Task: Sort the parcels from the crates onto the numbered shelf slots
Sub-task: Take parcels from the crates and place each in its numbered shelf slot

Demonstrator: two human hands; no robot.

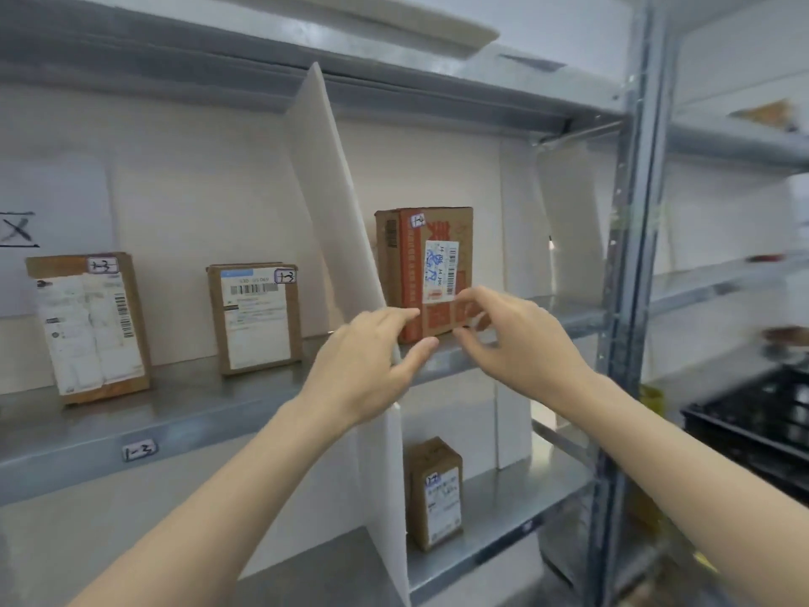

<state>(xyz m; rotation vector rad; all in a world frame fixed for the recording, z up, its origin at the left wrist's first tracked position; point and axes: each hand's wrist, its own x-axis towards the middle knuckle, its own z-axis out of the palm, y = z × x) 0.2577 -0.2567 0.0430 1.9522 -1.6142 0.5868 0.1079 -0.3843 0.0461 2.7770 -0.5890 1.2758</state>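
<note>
The orange-and-brown parcel [431, 238] stands upright on the middle shelf [175, 431], in the slot just right of the leaning white divider [324, 190], with its base set back a little from the shelf's front edge. A small tag on its top front reads 1-4. There is open room in the slot to its right, up to the metal upright [630, 256].

The left hand [363, 365] reaches in at the parcel's lower left corner. Its fingers [402, 317] are stretched out and relaxed, the tips at the box face and the thumb low by the shelf edge. The right hand [516, 339] is at the lower right corner with its fingers [473, 295] curled; whether they grip the box I cannot tell.

Left of the divider, two brown parcels [94, 326] [256, 317] stand well apart above the edge label 1-3 [139, 450]. One small parcel [435, 492] stands on the shelf below, and a black crate [761, 414] sits at far right.
</note>
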